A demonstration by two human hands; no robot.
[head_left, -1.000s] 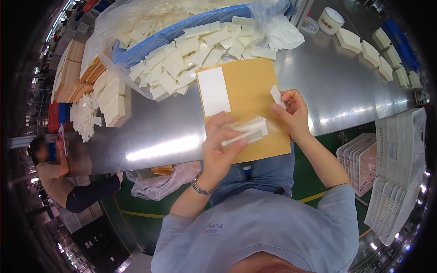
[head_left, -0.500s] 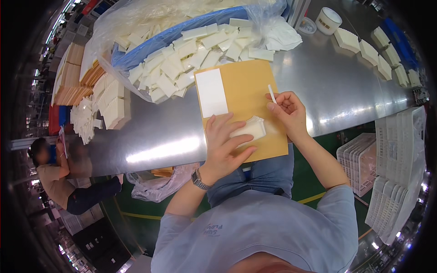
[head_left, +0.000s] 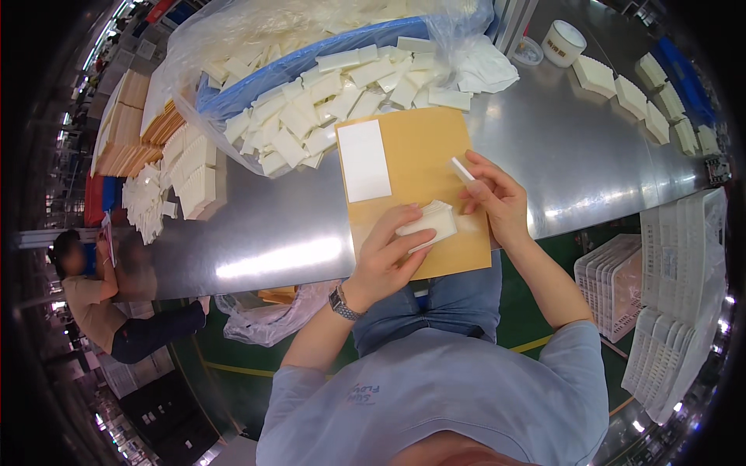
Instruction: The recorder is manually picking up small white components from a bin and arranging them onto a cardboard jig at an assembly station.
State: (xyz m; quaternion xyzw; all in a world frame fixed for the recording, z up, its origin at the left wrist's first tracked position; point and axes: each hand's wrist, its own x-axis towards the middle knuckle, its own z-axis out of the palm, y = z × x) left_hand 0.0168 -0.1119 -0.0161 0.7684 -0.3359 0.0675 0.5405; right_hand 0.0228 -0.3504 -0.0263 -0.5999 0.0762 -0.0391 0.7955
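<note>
On brown envelope point(head_left: 416, 190): left hand point(head_left: 385, 260) pins white pad point(head_left: 427, 223), long axis left-right.

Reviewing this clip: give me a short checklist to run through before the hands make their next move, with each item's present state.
1. Left hand grips the small stack of cream-white flat pieces: ok, fingers wrap it.
2. Right hand holds the thin white strip: ok, pinched between the fingertips.
3. Stack sits over the tan cardboard sheet: ok.
4. Cardboard sheet lies fully on the shiny metal table: not ok, its near edge overhangs toward the lap.
5. White rectangular label on the cardboard is uncovered: ok.
6. Stack's pieces are squarely aligned: cannot tell, the fingers hide most edges.
</note>
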